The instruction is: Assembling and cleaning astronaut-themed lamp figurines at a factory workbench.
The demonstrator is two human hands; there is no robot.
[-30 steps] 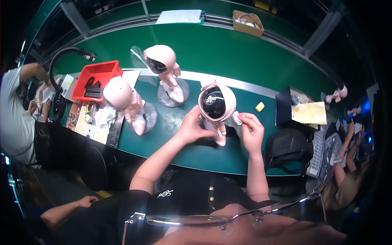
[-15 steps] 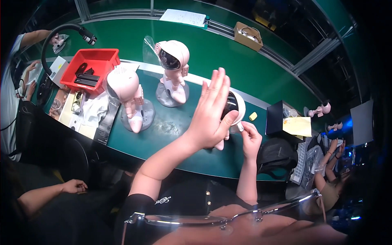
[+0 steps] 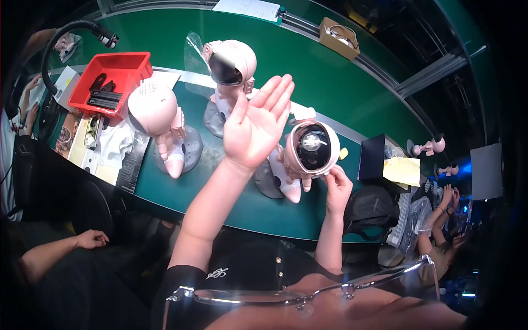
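Closely, my right hand (image 3: 339,188) is pinching what may be a white scrap (image 3: 326,174) just right of the upright figurine (image 3: 314,148); my left hand (image 3: 254,132), fingers (image 3: 275,93) extended, is hovering leftward.

Glossy black visor (image 3: 318,149), matt figurine (image 3: 293,160)

No wording reads clearly. Well to the lower right of the red bin (image 3: 145,64), stylised white script sits on the black shirt (image 3: 242,264). Fine print, too small to read, covers the white sheet (image 3: 247,7) to the bin's upper right and marks the black sheet (image 3: 131,175) below it.
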